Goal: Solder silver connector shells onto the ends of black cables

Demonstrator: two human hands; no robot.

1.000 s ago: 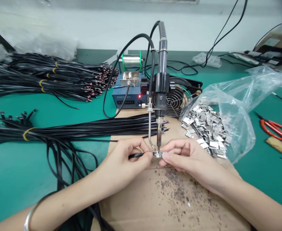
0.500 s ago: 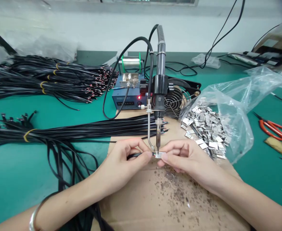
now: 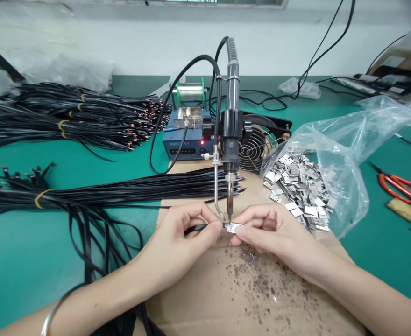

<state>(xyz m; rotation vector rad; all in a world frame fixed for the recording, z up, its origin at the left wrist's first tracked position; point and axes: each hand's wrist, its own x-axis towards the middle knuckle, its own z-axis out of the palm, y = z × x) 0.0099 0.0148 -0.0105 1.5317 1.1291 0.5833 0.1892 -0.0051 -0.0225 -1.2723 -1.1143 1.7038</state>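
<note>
Wall (image 3: 145, 42), pale, behind all. Tabletop (image 3: 380, 254), green, bearing a brown cardboard sheet (image 3: 191, 301), dark-spotted on its near part. Soldering iron (image 3: 231, 144), one, upright over the cardboard sheet, tip down. Hands, two by my count: left hand (image 3: 179, 242), fingers pinching a black cable (image 3: 195, 227); right hand (image 3: 277, 228), fingers closed on a metal connector (image 3: 231, 227). Black cable: its stretch at the fingers lies sideways, end pointing right. Metal connector: between the hands at the cable's end, by the soldering iron's tip, whether touching I cannot tell; long axis sideways, far end pointing right.
</note>
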